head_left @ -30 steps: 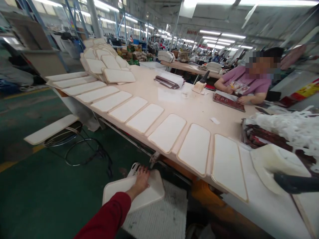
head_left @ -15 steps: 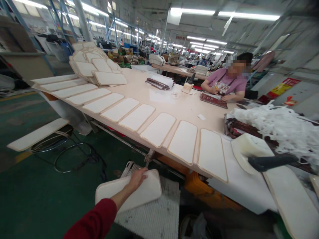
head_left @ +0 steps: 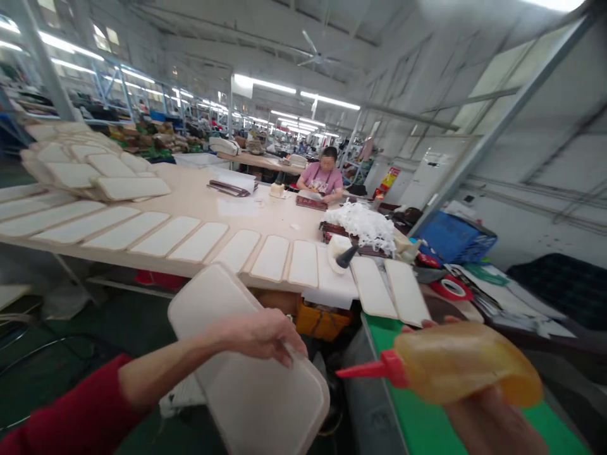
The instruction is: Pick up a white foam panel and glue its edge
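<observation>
My left hand (head_left: 260,333) gripped the white pad (head_left: 256,392); my right hand (head_left: 493,426) held the yellow squeeze bottle (head_left: 465,363), red nozzle (head_left: 374,368) pointing toward the pad.

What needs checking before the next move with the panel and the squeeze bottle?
1. Left hand grips the panel: ok, fingers curl over its upper face.
2. Right hand holds the bottle: ok, bottle lies on its side.
3. Red nozzle aimed toward the panel: ok, tip close to its edge but apart.
4. Nozzle open or blocked: cannot tell.
5. Bottle's fill: cannot tell, contents blurred.
6. Co-worker away from both hands: ok, seated at the far end of the table.
</observation>
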`<state>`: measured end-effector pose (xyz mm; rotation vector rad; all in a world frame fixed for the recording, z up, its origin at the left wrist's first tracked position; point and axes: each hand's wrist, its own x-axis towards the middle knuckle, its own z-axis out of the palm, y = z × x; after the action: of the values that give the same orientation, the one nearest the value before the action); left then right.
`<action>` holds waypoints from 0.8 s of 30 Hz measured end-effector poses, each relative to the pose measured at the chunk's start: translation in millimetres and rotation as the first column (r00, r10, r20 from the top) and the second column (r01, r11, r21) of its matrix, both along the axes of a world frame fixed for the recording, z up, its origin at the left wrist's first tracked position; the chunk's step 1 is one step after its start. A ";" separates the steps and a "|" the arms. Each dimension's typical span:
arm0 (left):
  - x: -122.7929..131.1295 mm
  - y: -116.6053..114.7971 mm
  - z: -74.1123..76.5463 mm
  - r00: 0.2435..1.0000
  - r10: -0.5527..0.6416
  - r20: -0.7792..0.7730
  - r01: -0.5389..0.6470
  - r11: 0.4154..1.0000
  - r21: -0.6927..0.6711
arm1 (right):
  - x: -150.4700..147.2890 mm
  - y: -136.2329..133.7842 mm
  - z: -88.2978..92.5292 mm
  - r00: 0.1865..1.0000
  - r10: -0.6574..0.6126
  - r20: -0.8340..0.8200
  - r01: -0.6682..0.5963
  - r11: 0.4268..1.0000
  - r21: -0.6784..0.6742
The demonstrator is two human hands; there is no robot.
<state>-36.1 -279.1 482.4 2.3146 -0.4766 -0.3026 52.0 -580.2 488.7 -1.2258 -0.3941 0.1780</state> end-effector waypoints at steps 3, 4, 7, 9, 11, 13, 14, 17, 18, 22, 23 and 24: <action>-0.1 -43.9 35.0 0.976 -0.211 -0.049 0.208 0.977 -0.045 | -12.1 -34.3 27.1 0.998 0.034 -0.057 -0.033 0.999 0.029; 0.5 -56.3 43.4 0.962 -0.263 -0.067 0.259 0.963 -0.070 | -15.2 -44.6 33.7 0.997 0.044 -0.060 -0.042 0.998 0.040; 3.0 -85.4 64.3 0.915 -0.381 -0.130 0.364 0.921 -0.137 | -16.9 -71.9 44.8 0.988 0.155 0.005 -0.155 0.986 0.067; 4.3 -97.6 76.6 0.879 -0.444 -0.173 0.422 0.894 -0.150 | -14.9 -85.4 47.9 0.965 0.251 0.075 -0.257 0.963 0.084; 5.1 -104.0 87.1 0.845 -0.495 -0.200 0.475 0.868 -0.143 | -15.7 -92.0 51.8 0.943 0.307 0.126 -0.320 0.942 0.101; 5.4 -105.5 94.6 0.816 -0.538 -0.212 0.519 0.843 -0.142 | -22.5 -89.3 58.3 0.943 0.299 0.145 -0.316 0.942 0.115; 5.5 -104.7 97.1 0.800 -0.560 -0.217 0.539 0.829 -0.150 | -27.8 -84.7 62.3 0.950 0.280 0.135 -0.296 0.948 0.119; 5.6 -98.1 100.1 0.756 -0.612 -0.233 0.582 0.791 -0.189 | -44.7 -63.1 72.4 0.975 0.207 0.079 -0.215 0.969 0.123; 5.7 -94.9 100.1 0.747 -0.622 -0.235 0.589 0.783 -0.200 | -48.6 -55.3 74.1 0.977 0.201 0.066 -0.208 0.969 0.131; 5.5 -78.9 99.0 0.722 -0.652 -0.232 0.610 0.758 -0.231 | -51.9 -30.7 72.7 0.967 0.251 0.053 -0.256 0.952 0.170; 5.4 -74.2 98.7 0.716 -0.658 -0.232 0.614 0.752 -0.237 | -51.0 -26.3 71.2 0.965 0.255 0.052 -0.260 0.951 0.165; 5.1 -69.3 98.4 0.713 -0.661 -0.232 0.615 0.750 -0.243 | -50.1 -22.4 69.9 0.965 0.255 0.056 -0.261 0.953 0.156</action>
<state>-30.9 -348.4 580.8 1.8310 -1.1032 -0.9170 1.9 -602.6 558.6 -1.0153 -0.5887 0.3431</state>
